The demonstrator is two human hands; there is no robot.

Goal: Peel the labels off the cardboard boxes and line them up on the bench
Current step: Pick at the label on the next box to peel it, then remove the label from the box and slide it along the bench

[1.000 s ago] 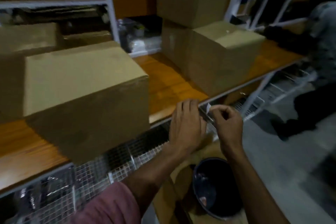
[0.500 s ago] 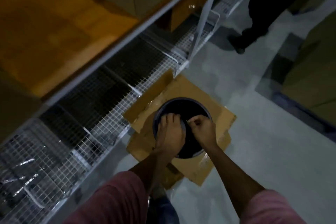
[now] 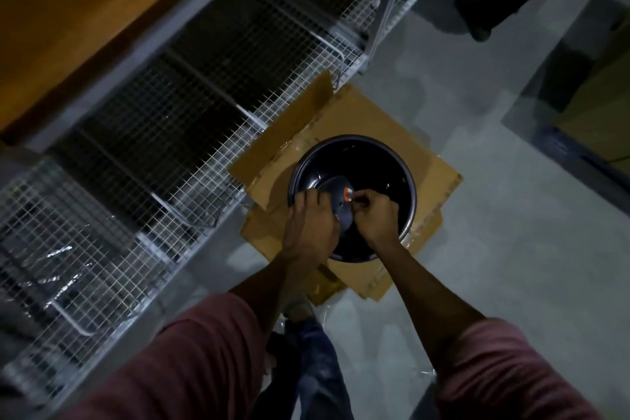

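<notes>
I look straight down at a black round bin (image 3: pixel 392 181) standing on flattened cardboard (image 3: pixel 439 187) on the floor. Both my hands are over the bin's mouth. My right hand (image 3: pixel 376 215) pinches a small label scrap (image 3: pixel 347 196) with an orange patch. My left hand (image 3: pixel 310 218) is curled close beside it, fingertips near the scrap; whatever it holds is hidden. The wooden bench (image 3: pixel 85 17) shows only as an orange strip at the upper left. No box on the bench is in view.
White wire-mesh baskets (image 3: pixel 191 133) hang under the bench, left of the bin. Another person's dark legs (image 3: pixel 491 0) stand at the top right. A brown box on a blue base (image 3: pixel 593 102) sits at the right edge. The floor is grey concrete.
My view swung down from the bench and boxes to the floor. Both hands dropped from the bench edge to over the bin, and the camera is closer to the bin than half a second ago.
</notes>
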